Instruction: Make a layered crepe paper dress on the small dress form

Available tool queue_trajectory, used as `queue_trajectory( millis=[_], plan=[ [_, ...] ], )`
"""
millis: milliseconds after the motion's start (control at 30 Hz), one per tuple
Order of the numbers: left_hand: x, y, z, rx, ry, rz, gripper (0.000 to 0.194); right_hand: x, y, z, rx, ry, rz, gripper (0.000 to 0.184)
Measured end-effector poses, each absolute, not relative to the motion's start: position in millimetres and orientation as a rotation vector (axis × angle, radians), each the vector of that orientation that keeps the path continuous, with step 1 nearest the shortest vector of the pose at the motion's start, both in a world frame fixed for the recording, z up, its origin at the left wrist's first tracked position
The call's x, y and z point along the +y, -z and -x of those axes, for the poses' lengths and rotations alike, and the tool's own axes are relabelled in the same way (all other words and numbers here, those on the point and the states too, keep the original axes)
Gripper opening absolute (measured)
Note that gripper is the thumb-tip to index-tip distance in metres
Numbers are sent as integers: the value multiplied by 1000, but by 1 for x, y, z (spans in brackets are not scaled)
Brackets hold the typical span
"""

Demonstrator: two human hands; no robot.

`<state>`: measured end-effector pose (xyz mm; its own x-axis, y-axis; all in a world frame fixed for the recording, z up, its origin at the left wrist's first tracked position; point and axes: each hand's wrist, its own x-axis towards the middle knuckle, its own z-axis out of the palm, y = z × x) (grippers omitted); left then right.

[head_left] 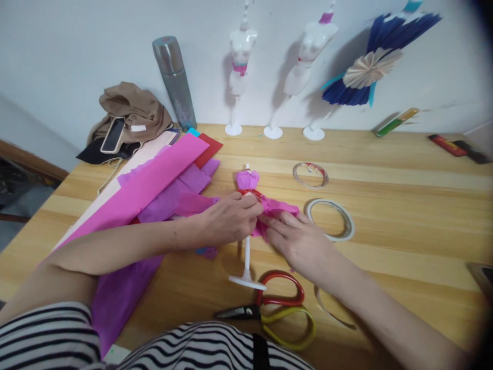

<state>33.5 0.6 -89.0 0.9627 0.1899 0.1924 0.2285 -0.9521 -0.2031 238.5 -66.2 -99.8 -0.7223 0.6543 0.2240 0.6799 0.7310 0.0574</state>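
A small dress-form mannequin point(247, 257) with a white stand points its base towards me, wearing a purple paper bodice point(247, 179) and a red band point(252, 193) at the waist. My left hand point(230, 218) is closed, its fingertips pinching at the waist just below the band; exactly what lies between them is hidden. Pink crepe paper point(280, 206) spreads from the waist to the right. My right hand point(302, 241) has its fingers closed on that paper. Scissors point(256, 312) with one red and one yellow handle lie in front of the mannequin's base.
Sheets of pink paper point(154, 185) and purple paper point(123, 293) lie under my left arm. Tape rolls point(348, 226) rest at right. Against the wall stand a flask point(177, 87), bare mannequins point(239, 85) and a blue-dressed one point(350, 92). A phone point(113, 134) lies on brown cloth point(134, 110).
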Motion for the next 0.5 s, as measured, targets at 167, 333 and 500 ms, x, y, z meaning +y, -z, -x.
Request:
queue_trajectory(
  millis=[167,333,500],
  plan=[
    [-1,87,-36,-295,254,2889,21,-61,107,-231,-2731,272,1097,24],
    [-1,87,-35,-300,269,2886,19,-59,104,-227,-2720,243,1106,21],
    [-1,88,-33,-288,264,2865,17,-70,80,-242,-2633,142,993,25]
  ],
)
